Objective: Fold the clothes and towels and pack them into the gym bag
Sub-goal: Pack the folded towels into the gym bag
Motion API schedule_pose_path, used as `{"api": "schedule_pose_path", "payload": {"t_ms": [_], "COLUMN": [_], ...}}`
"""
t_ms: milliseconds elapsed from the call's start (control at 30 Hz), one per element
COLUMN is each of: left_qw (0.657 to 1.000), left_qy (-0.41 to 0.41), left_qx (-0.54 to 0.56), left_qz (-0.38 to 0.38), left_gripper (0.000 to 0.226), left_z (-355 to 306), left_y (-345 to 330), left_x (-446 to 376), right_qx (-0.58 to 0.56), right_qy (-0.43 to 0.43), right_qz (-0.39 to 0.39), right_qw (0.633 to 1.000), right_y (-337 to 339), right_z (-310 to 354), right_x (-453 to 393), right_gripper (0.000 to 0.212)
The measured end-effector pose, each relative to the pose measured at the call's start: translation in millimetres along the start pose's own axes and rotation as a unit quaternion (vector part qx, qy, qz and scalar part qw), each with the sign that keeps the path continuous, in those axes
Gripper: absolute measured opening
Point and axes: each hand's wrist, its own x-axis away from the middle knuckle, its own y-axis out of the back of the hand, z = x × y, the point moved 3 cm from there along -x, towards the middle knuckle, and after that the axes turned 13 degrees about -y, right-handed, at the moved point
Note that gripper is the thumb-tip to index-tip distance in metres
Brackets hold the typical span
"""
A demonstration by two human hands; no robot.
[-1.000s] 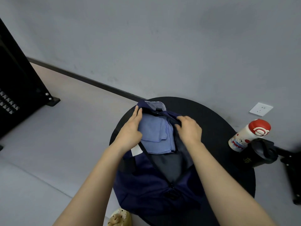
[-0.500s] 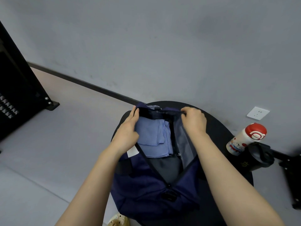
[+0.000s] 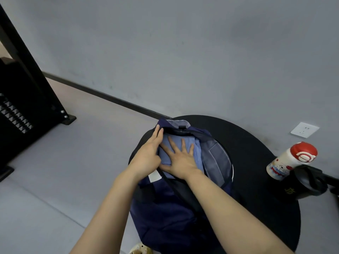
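A grey wall [image 3: 183, 52] with a dark baseboard meets a pale grey floor [image 3: 55, 180], and a round black table [image 3: 256, 162] stands close to the wall, below a white wall socket [image 3: 304, 129].

A white bottle [image 3: 289, 160] with a red cap stands at the table's right edge; the cap bears a white ring emblem and the body a small cartoon print in red and blue, too small to read. Just beside it, a black mug [image 3: 306, 182] shows a yellowish character on its side that cannot be made out. A blank white tag [image 3: 154, 176] is sewn near the bag's opening.

The navy gym bag [image 3: 165, 208] lies on the table's left half, its zip open and its grey lining [image 3: 216, 162] turned outward on the right. Inside, at the far end of the opening, sits a folded light blue cloth [image 3: 197, 153].

The right hand [image 3: 180, 162] lies flat on the cloth, fingers straight and spread, palm pressing down. The left hand [image 3: 148, 153] rests at the bag's left rim, its fingers extended along the edge of the opening beside the cloth; whether its thumb hooks the rim is hidden.

A black metal frame [image 3: 27, 107] stands on the floor at the left.
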Motion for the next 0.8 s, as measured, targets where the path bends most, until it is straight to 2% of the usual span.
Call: {"api": "schedule_pose_path", "payload": {"t_ms": [233, 333, 500, 600, 800], "left_qw": [1.000, 1.000, 1.000, 0.999, 0.999], "left_qy": [-0.013, -0.011, -0.016, -0.017, -0.011], "left_qx": [0.005, 0.004, -0.003, -0.025, -0.044], "left_qz": [-0.001, -0.004, -0.001, 0.015, 0.017], "left_gripper": [0.094, 0.092, 0.087, 0.086, 0.085], "left_z": [5, 5, -1, -7, -11], "left_y": [-3, -5, -11, -19, -27], "left_x": [0, 2, 0, 1, -1], "right_qx": [0.020, -0.017, -0.072, -0.078, -0.071], "right_qy": [-0.040, -0.043, -0.100, -0.128, -0.084], "right_qz": [0.018, 0.037, 0.003, 0.030, 0.045], "right_qw": [0.999, 0.998, 0.992, 0.988, 0.993], "right_y": [-9, -6, 0, -7, 4], "right_z": [-3, -5, -29, -37, -31], "right_x": [-18, -23, -17, -10, -1], "right_gripper": [0.080, 0.079, 0.087, 0.087, 0.088]}}
